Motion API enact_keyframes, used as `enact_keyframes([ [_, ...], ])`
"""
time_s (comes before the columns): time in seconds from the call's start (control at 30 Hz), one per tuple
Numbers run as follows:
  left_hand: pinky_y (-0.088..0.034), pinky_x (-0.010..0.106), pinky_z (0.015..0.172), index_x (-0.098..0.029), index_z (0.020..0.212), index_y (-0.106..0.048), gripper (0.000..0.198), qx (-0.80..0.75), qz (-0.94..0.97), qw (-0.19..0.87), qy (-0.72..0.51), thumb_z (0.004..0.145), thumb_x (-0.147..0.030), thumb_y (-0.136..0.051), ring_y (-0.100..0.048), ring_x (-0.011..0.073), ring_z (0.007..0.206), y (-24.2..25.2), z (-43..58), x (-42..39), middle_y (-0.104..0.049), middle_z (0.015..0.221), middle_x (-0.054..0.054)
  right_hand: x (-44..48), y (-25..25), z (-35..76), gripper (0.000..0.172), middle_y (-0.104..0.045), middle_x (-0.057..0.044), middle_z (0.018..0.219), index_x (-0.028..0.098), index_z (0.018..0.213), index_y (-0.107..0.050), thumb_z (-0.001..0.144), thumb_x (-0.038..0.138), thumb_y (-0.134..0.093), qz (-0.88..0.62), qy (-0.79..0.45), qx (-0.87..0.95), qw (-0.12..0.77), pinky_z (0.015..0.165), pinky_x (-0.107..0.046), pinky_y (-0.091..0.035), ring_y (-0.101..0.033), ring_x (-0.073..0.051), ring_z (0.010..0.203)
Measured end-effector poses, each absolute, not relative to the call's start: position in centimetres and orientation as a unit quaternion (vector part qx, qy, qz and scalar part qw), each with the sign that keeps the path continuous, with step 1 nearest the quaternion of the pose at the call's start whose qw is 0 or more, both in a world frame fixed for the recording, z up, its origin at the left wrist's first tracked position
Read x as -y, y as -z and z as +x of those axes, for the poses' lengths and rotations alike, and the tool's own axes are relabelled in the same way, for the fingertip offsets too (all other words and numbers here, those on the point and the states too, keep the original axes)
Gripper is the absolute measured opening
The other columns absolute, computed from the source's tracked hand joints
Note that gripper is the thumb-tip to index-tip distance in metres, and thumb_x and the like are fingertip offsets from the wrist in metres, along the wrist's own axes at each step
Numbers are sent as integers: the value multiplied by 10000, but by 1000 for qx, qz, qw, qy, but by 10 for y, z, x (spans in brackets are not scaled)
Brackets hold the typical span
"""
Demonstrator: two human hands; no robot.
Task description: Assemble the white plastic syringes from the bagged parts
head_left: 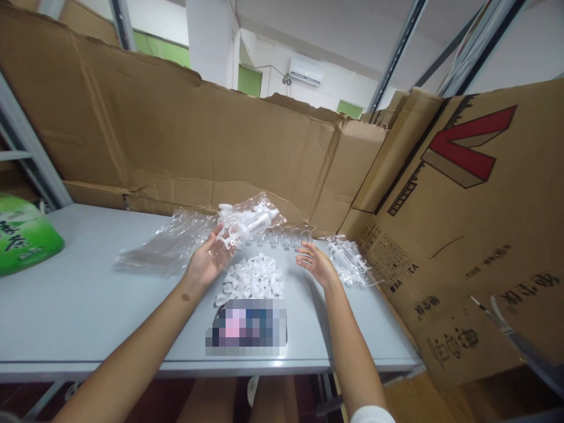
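My left hand (206, 258) grips a clear plastic bag (255, 220) by its lower left end, raised above the table. White plastic parts show through the film, among them one like a syringe with printed markings. Over the table to the right, my right hand (318, 264) is open with its fingers apart, holding nothing. Just beyond its fingertips stands a row of small clear cups (286, 237), partly hidden behind the bag. Between my two hands lies a heap of small white plastic pieces (254, 278).
Flat clear bags (170, 244) lie left of my left hand. More filled bags (349, 261) rest at the right by the cardboard wall (445, 235). A blurred-out device (249, 327) lies near the table's front edge. A green package (26, 235) stands far left.
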State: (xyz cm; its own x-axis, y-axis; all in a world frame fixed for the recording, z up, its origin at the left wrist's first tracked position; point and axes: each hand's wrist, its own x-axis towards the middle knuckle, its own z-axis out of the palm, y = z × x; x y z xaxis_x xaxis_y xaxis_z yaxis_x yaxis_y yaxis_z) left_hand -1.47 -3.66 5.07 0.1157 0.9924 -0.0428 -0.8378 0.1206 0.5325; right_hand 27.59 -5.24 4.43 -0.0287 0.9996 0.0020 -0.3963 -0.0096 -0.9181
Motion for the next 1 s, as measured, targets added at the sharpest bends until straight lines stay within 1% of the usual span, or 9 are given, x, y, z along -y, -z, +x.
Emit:
enact_keyframes([
  [0.13, -520, 255, 697, -256, 1026, -580, 222, -226, 254, 745, -573, 873, -266, -419, -631, 132, 840, -44, 4, 46, -633, 1064, 21, 61, -38, 243, 429, -644, -81, 1001, 188, 1034, -577, 667, 386, -679, -315, -645, 496, 489, 701, -326, -511, -652, -176, 778],
  [0.17, -517, 267, 714, -254, 1035, -576, 223, -233, 278, 749, -554, 867, -280, -433, -628, 140, 857, -43, 8, 48, -630, 1073, 30, 63, -36, 236, 405, -645, -72, 992, 192, 1004, -584, 657, 370, -692, -304, -650, 504, 481, 703, -329, -510, -651, -185, 802],
  [0.23, -506, 302, 762, -242, 1056, -569, 238, -238, 324, 757, -515, 847, -297, -469, -618, 165, 902, -40, 15, 52, -625, 1088, 55, 67, -34, 225, 348, -666, -57, 878, 174, 921, -608, 648, 371, -697, -294, -652, 508, 480, 706, -330, -507, -652, -197, 805],
  [0.33, -494, 328, 800, -223, 1090, -565, 293, -241, 354, 764, -482, 814, -315, -525, -611, 187, 929, -37, 18, 53, -608, 1128, 81, 70, -36, 220, 337, -673, -45, 864, 175, 909, -616, 634, 346, -709, -297, -639, 488, 515, 732, -346, -506, -646, -191, 789],
  [0.5, -507, 271, 736, -203, 1131, -563, 364, -244, 393, 758, -459, 788, -325, -563, -612, 201, 936, -36, 14, 51, -582, 1176, 101, 70, -44, 227, 193, -661, 4, 767, 199, 798, -613, 642, 257, -708, -294, -632, 443, 564, 713, -328, -514, -636, -163, 728],
  [0.6, -508, 246, 723, -213, 1134, -568, 386, -272, 424, 733, -457, 760, -300, -603, -630, 184, 893, -35, 12, 50, -598, 1157, 90, 67, -45, 230, 155, -647, 30, 739, 216, 777, -599, 655, 224, -694, -277, -634, 415, 590, 719, -329, -514, -623, -146, 701],
  [0.7, -511, 252, 724, -193, 1087, -602, 345, -300, 438, 719, -449, 763, -313, -599, -646, 175, 841, -36, 11, 50, -604, 1148, 97, 64, -42, 231, 136, -620, 57, 671, 223, 718, -578, 649, 202, -694, -266, -639, 375, 617, 739, -330, -513, -606, -127, 661],
  [0.87, -503, 292, 750, -184, 1079, -611, 363, -283, 465, 718, -434, 784, -387, -556, -634, 222, 907, -40, 11, 54, -547, 1226, 116, 61, -40, 231, 163, -646, 38, 735, 223, 716, -573, 644, 288, -703, -274, -647, 330, 630, 748, -339, -509, -613, -142, 715],
  [1.0, -481, 325, 791, -167, 1083, -609, 423, -281, 483, 706, -435, 800, -461, -499, -617, 253, 948, -38, 12, 53, -550, 1218, 131, 61, -40, 230, 169, -658, 36, 763, 221, 737, -582, 655, 313, -698, -282, -639, 330, 635, 727, -342, -522, -616, -143, 734],
])
